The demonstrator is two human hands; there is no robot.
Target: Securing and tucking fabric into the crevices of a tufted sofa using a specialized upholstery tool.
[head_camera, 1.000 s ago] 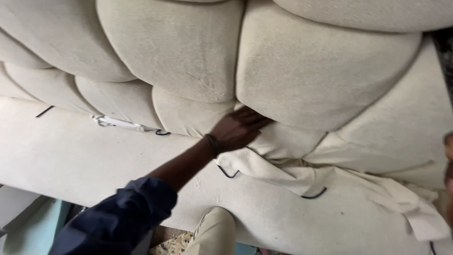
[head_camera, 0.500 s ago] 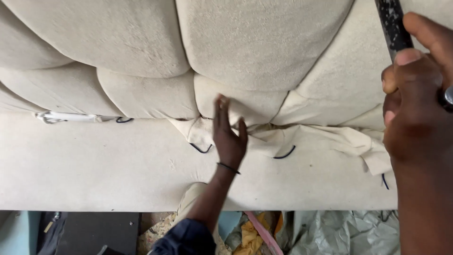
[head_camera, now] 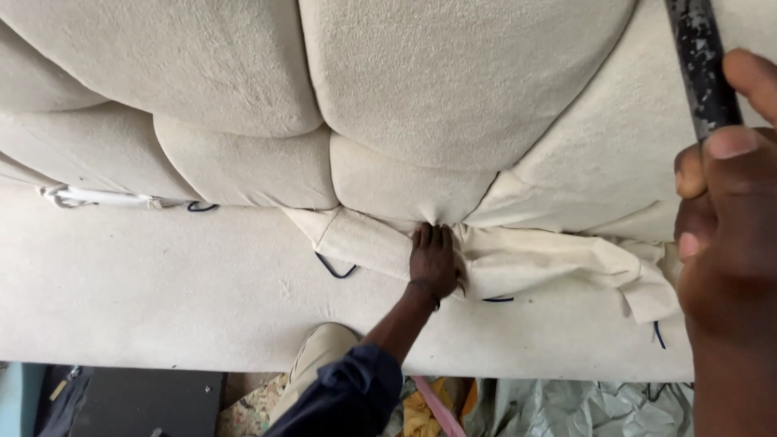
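Note:
A cream tufted cushion panel (head_camera: 453, 89) fills the view, with a flat cream border (head_camera: 162, 283) below it. A loose cream fabric flap (head_camera: 550, 263) hangs along the seam between them. My left hand (head_camera: 435, 260), on a dark blue sleeve (head_camera: 344, 400), pushes its fingertips into the pleat where the tufts meet and pinches the flap there. My right hand (head_camera: 728, 210) is close to the camera at the right edge, closed around a dark, scuffed rod-like tool (head_camera: 700, 65) that runs up out of view.
Dark thread loops (head_camera: 336, 269) poke out of the border near the seam. A white strip (head_camera: 97, 197) lies at the seam on the left. Below the panel's lower edge are a beige trouser knee (head_camera: 320, 356), crumpled grey plastic sheeting (head_camera: 583, 409) and coloured scraps (head_camera: 421, 409).
My left hand has gone from lying flat on the flap to pressing its fingertips into the pleat. My right hand and the tool have come closer.

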